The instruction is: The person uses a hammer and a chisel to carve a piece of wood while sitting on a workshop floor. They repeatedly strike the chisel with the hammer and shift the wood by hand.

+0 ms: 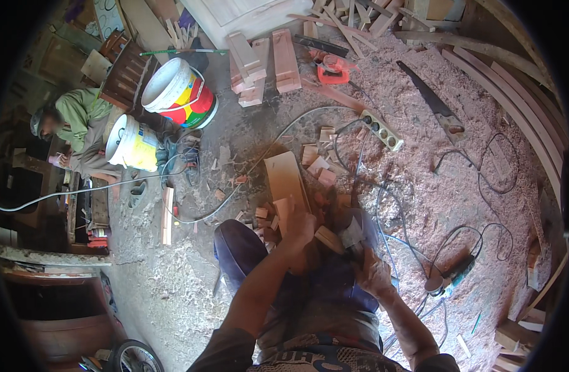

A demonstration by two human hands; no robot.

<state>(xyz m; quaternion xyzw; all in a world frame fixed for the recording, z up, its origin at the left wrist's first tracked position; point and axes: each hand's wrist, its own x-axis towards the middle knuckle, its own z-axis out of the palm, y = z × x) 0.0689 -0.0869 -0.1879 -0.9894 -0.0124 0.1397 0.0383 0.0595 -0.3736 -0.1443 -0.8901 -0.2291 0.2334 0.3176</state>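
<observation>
My left hand [300, 230] is closed around a small piece of pale wood [283, 212], over a longer wooden board [286, 177] that slants away between my knees. In my right hand [375, 274], above my right thigh, is a tool with a broad pale blade [352, 233]; its exact kind is hard to make out. Between the hands, close to the blade, lies a light wood block [328, 239]. Several small offcuts [318, 166] are scattered around the board and by my left knee.
Cables cross the floor from a socket strip [382, 131]. An angle grinder [449, 282] and handsaw [433, 102] lie on shavings at right. Farther off are a red power tool [331, 68], a large bucket [180, 96] and a smaller bucket [133, 144]. Another person [80, 127] sits at far left.
</observation>
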